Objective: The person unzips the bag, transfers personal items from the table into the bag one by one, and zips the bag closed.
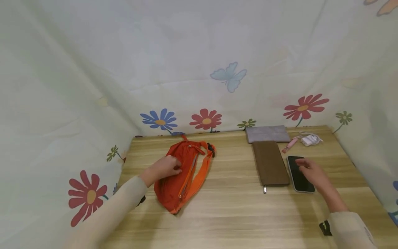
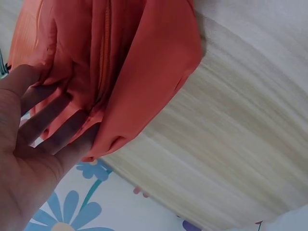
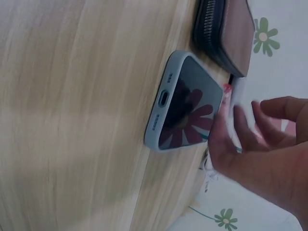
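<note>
A red-orange waist bag (image 1: 174, 188) lies on the left of the table, its strap (image 1: 202, 173) looped along its right side. My left hand (image 1: 163, 169) rests on the bag; in the left wrist view its fairly straight fingers (image 2: 50, 115) touch the fabric near a zipper. Over on the right, a phone (image 1: 301, 181) in a pale case lies screen up. My right hand (image 1: 315, 173) is over the phone's right side with loosely bent fingers. In the right wrist view that hand (image 3: 260, 149) is beside the phone's far edge, nothing in its grasp.
Left of the phone lies a brown zip wallet (image 1: 271, 164), with a grey pouch (image 1: 268, 134) behind it. A small pink item (image 1: 290, 144) and a white charger (image 1: 310, 139) with its coiled cable lie behind the phone. Flower-printed cloth (image 1: 174, 86) surrounds the table's back and sides.
</note>
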Available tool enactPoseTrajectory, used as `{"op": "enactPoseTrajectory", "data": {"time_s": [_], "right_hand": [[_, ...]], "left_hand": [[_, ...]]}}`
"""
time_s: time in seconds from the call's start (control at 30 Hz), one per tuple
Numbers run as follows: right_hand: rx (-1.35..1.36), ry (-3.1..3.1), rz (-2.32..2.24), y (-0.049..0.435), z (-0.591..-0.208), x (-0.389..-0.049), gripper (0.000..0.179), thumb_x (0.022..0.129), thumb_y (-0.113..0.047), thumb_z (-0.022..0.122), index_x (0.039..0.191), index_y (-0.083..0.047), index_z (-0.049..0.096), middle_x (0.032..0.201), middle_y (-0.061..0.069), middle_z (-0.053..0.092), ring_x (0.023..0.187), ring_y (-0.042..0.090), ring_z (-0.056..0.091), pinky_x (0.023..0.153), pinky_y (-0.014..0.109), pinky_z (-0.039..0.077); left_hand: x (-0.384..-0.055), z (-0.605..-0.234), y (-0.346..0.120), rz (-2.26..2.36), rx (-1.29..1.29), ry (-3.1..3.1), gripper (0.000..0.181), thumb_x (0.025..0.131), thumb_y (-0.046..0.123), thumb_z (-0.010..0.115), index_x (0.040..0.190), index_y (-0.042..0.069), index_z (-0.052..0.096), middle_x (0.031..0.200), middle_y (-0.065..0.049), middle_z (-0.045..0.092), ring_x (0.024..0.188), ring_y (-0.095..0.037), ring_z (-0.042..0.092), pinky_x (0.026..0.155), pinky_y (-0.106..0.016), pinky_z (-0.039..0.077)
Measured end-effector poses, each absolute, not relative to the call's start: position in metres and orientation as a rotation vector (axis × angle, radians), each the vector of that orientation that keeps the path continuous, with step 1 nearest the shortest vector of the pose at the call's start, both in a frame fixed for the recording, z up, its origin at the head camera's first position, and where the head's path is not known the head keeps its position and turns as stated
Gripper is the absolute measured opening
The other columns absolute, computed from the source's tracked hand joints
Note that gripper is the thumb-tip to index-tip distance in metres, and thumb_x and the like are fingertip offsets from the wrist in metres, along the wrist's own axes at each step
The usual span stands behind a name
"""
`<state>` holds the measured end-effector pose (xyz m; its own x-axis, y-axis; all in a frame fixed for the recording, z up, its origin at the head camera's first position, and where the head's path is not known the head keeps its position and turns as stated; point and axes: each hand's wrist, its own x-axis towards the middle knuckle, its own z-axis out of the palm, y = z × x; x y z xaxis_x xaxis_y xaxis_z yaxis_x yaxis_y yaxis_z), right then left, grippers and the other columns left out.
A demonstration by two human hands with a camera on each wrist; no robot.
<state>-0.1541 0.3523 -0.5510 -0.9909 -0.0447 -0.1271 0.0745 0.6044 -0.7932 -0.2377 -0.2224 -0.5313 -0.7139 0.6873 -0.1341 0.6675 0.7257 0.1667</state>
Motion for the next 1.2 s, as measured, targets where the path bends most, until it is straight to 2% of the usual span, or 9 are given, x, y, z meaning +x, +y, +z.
{"op": "enactPoseTrajectory", "data": {"time_s": [0.07, 0.17, 0.4, 0.5, 0.6, 0.67, 0.73, 0.87, 1.2], "right_hand": [[0.073, 2.737, -1.270, 0.357, -0.551, -0.155, 0.042, 0.104, -0.007, 0.042, 0.137, 0.019, 0.043, 0.138, 0.043, 0.046, 0.121, 0.054, 0.051, 0.095, 0.052, 0.046], [0.158, 2.728, -1.223, 0.366, -0.551, -0.156, 0.046, 0.105, -0.010, 0.040, 0.140, 0.020, 0.037, 0.139, 0.046, 0.040, 0.124, 0.061, 0.043, 0.099, 0.063, 0.040], [0.235, 2.694, -1.058, 0.378, -0.548, -0.165, 0.059, 0.103, -0.020, 0.047, 0.137, 0.027, 0.034, 0.136, 0.048, 0.042, 0.123, 0.062, 0.044, 0.100, 0.064, 0.041], [0.222, 2.710, -0.940, 0.378, -0.550, -0.170, 0.068, 0.100, -0.025, 0.055, 0.132, 0.032, 0.035, 0.133, 0.050, 0.041, 0.122, 0.064, 0.043, 0.101, 0.065, 0.040], [0.200, 2.766, -0.842, 0.377, -0.552, -0.172, 0.061, 0.094, -0.028, 0.065, 0.112, 0.028, 0.053, 0.109, 0.046, 0.056, 0.100, 0.057, 0.057, 0.088, 0.060, 0.049], [0.189, 2.799, -0.804, 0.376, -0.555, -0.172, 0.050, 0.090, -0.030, 0.071, 0.088, 0.018, 0.057, 0.082, 0.032, 0.058, 0.077, 0.043, 0.058, 0.072, 0.050, 0.051], [0.186, 2.799, -0.813, 0.373, -0.555, -0.172, 0.044, 0.087, -0.030, 0.074, 0.072, 0.005, 0.050, 0.069, 0.013, 0.048, 0.066, 0.028, 0.047, 0.060, 0.040, 0.045], [0.174, 2.770, -0.878, 0.369, -0.554, -0.172, 0.040, 0.085, -0.025, 0.076, 0.070, -0.002, 0.047, 0.070, 0.006, 0.041, 0.066, 0.023, 0.041, 0.058, 0.034, 0.039], [0.193, 2.716, -0.832, 0.369, -0.549, -0.178, 0.040, 0.086, -0.023, 0.075, 0.075, 0.007, 0.050, 0.075, 0.015, 0.046, 0.073, 0.030, 0.048, 0.068, 0.046, 0.048]], "left_hand": [[-0.237, -0.533, -0.223, 0.163, 1.075, 2.748, 0.021, 0.093, 0.020, 0.075, 0.075, 0.015, 0.064, 0.066, 0.008, 0.049, 0.062, -0.008, 0.041, 0.060, -0.027, 0.039], [-0.237, -0.537, -0.224, 0.182, 1.078, 2.760, 0.015, 0.093, 0.019, 0.074, 0.080, 0.013, 0.070, 0.071, 0.006, 0.059, 0.066, -0.009, 0.052, 0.063, -0.028, 0.047], [-0.234, -0.539, -0.226, 0.209, 1.020, 2.783, 0.014, 0.093, 0.018, 0.075, 0.099, 0.006, 0.078, 0.094, -0.004, 0.073, 0.091, -0.021, 0.069, 0.080, -0.039, 0.057], [-0.233, -0.541, -0.226, 0.225, 1.001, 2.792, 0.015, 0.093, 0.018, 0.075, 0.100, 0.005, 0.078, 0.097, -0.005, 0.073, 0.093, -0.022, 0.069, 0.082, -0.040, 0.057], [-0.232, -0.543, -0.226, 0.238, 0.990, 2.809, 0.015, 0.093, 0.017, 0.074, 0.101, 0.004, 0.077, 0.099, -0.006, 0.074, 0.095, -0.023, 0.070, 0.084, -0.040, 0.057], [-0.232, -0.544, -0.225, 0.260, 0.974, 2.821, 0.015, 0.092, 0.016, 0.075, 0.100, 0.003, 0.077, 0.098, -0.007, 0.074, 0.094, -0.024, 0.070, 0.083, -0.040, 0.057], [-0.231, -0.545, -0.224, 0.284, 0.950, 2.830, 0.014, 0.092, 0.015, 0.075, 0.100, 0.003, 0.077, 0.097, -0.007, 0.074, 0.092, -0.023, 0.070, 0.081, -0.039, 0.057], [-0.227, -0.548, -0.224, 0.343, 0.876, 2.840, 0.013, 0.091, 0.014, 0.075, 0.098, 0.003, 0.076, 0.092, -0.006, 0.074, 0.080, -0.017, 0.067, 0.072, -0.036, 0.056], [-0.222, -0.550, -0.223, 0.445, 0.789, 2.888, 0.006, 0.090, 0.013, 0.072, 0.091, 0.008, 0.070, 0.073, 0.003, 0.057, 0.060, -0.009, 0.045, 0.055, -0.025, 0.040]]}}
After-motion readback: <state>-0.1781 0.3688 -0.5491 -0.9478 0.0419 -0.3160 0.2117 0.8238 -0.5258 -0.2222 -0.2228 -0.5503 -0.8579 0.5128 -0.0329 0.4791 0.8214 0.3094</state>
